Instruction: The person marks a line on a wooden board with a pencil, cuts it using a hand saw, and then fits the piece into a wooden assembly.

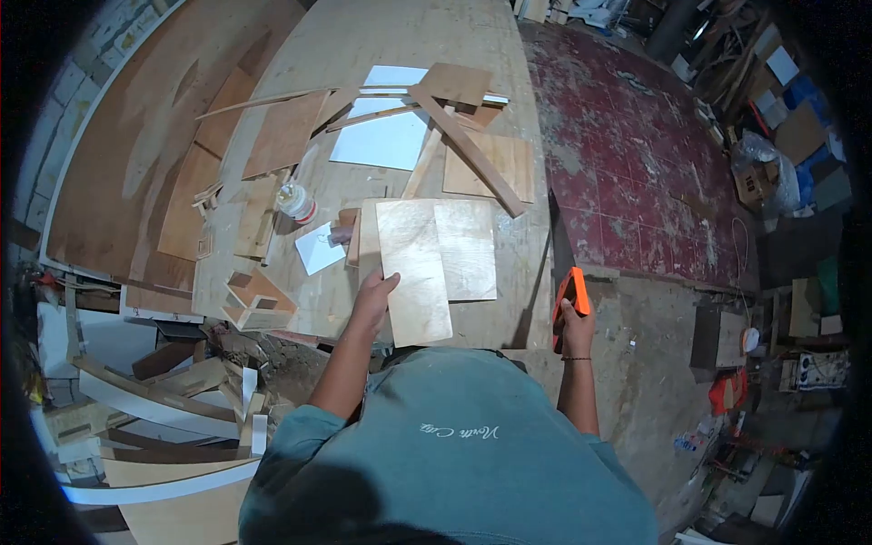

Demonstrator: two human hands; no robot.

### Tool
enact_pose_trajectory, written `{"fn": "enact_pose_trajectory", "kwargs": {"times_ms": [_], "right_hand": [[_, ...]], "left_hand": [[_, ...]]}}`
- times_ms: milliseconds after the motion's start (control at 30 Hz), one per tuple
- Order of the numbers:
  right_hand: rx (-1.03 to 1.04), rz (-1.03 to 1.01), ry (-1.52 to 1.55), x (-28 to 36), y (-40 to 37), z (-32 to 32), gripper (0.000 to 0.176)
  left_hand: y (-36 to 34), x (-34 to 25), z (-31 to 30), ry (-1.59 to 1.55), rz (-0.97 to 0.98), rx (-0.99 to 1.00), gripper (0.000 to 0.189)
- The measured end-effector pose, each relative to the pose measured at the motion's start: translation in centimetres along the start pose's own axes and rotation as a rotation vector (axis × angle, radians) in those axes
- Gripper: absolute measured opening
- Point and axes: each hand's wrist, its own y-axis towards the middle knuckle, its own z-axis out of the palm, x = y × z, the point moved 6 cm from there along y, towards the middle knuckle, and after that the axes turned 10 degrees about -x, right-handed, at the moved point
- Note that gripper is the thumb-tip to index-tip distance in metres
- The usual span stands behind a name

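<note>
My left hand [374,298] grips the left edge of a pale rectangular wooden board [416,282], thumb on its top face. That board partly overlaps a second pale board [468,250] lying on the wooden worktable [313,313]. To the right, beside the table edge, my right hand [576,331] is wrapped round the orange handle of a hand saw [579,291]. Its dark blade points away from me, along the table's right edge. A brown cylindrical piece [340,235] and a white card [320,249] lie left of the boards.
Further back on the table are white panels [381,141], a long wood strip [472,156] and a plywood square [504,163]. A clear bottle [295,202] stands left, near a small wooden box frame [259,300]. Scrap wood [163,404] lies at lower left.
</note>
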Motion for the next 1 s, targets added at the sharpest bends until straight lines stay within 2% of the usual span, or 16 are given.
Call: {"fn": "enact_pose_trajectory", "kwargs": {"times_ms": [133, 233, 300, 333, 400, 433, 600, 733, 767, 800, 833, 867, 900, 933, 967, 1000], "right_hand": [[-0.024, -0.039, 0.133, -1.5, 1.4, -3.3, 0.022], [-0.142, -0.096, 0.124, -1.1, 1.9, -5.5, 0.022], [-0.39, -0.44, 0.103, 2.2, 1.3, -7.1, 0.029], [-0.409, -0.441, 0.102, 1.4, 1.9, -8.4, 0.029], [-0.209, -0.35, -0.046, -1.0, 3.8, -9.7, 0.039], [-0.235, -0.373, -0.009, -0.6, 3.5, -10.2, 0.037], [-0.252, -0.301, -0.034, -2.1, 2.8, -12.5, 0.037], [-0.185, -0.258, 0.031, -3.4, 2.6, -12.3, 0.039], [-0.12, 0.025, 0.047, -3.6, 2.1, -12.2, 0.041], [-0.122, 0.032, 0.044, -4.2, 2.2, -12.1, 0.041], [-0.139, -0.091, 0.032, -4.5, 2.4, -12.0, 0.041], [-0.155, -0.213, 0.02, -4.8, 2.6, -11.8, 0.042], [-0.169, -0.337, -0.019, -5.0, 2.6, -11.6, 0.041], [-0.167, -0.332, -0.019, -4.6, 2.3, -11.4, 0.041], [-0.122, -0.188, 0.005, -4.2, 1.9, -11.0, 0.041], [-0.077, -0.045, 0.029, -4.0, 1.4, -10.6, 0.042]], "left_hand": [[-0.5, 1.0, 5.3, 0.051, -0.04, 0.122, 0.03], [-0.6, 2.9, 10.2, 0.073, -0.086, 0.191, 0.03], [0.2, 5.3, 12.9, 0.165, -0.12, 0.251, 0.033], [0.4, 6.4, 14.2, 0.171, -0.124, 0.269, 0.033], [0.8, 7.8, 17.4, 0.635, 0.036, 0.271, 0.037], [3.1, 11.3, 17.9, 0.628, 0.149, 0.293, 0.038], [6.0, 21.0, 22.3, 0.779, 0.155, 0.426, 0.04], [6.9, 25.8, 22.2, 0.794, 0.113, 0.33, 0.042], [5.9, 24.3, 22.3, 0.897, 0.18, 0.245, 0.045], [5.0, 22.6, 22.5, 0.998, 0.25, 0.157, 0.048], [4.5, 21.5, 22.6, 1.064, 0.285, 0.132, 0.064], [3.3, 19.8, 23.3, 1.067, 0.28, 0.132, 0.064], [1.8, 17.3, 24.7, 1.266, 0.46, 0.163, 0.076], [1.1, 15.9, 26.0, 1.461, 0.645, 0.194, 0.089], [1.8, 15.7, 26.4, 1.465, 0.641, 0.196, 0.089], [2.4, 15.9, 27.5, 1.562, 0.7, 0.333, 0.104]]}}
